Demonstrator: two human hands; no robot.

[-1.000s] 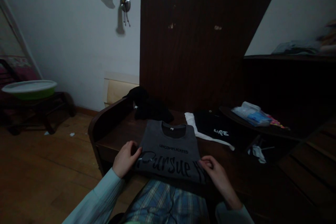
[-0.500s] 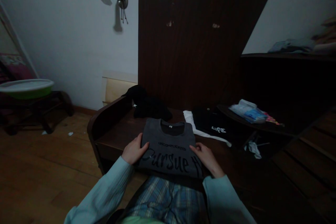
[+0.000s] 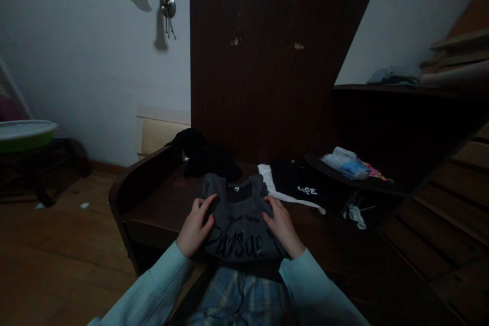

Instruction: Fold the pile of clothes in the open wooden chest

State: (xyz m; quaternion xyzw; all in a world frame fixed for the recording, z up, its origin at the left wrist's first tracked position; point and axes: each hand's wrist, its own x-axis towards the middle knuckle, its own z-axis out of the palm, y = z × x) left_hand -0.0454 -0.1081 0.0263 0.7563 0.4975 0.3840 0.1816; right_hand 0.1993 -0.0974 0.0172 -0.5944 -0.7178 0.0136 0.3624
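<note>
A folded dark grey T-shirt (image 3: 242, 219) with black lettering lies at the front edge of the dark wooden desk (image 3: 156, 211), its collar facing away from me. My left hand (image 3: 195, 226) grips its left side, thumb on top and the other fingers along the edge. On the opposite side, my right hand (image 3: 281, 224) holds the shirt the same way. The cloth bunches upward a little between both hands, so the print looks wrinkled. Some of my fingertips are hidden behind the fabric.
Behind the shirt sits a dark pile of clothing (image 3: 210, 159). To the right lies a black and white garment (image 3: 294, 186), near a shelf carrying a plastic packet (image 3: 347, 163). A green basin (image 3: 28, 135) stands on a stool at far left.
Both hands have shifted up the shirt's sides toward the collar and drawn closer together, and the shirt has gone from flat to bunched. The camera view has turned slightly right.
</note>
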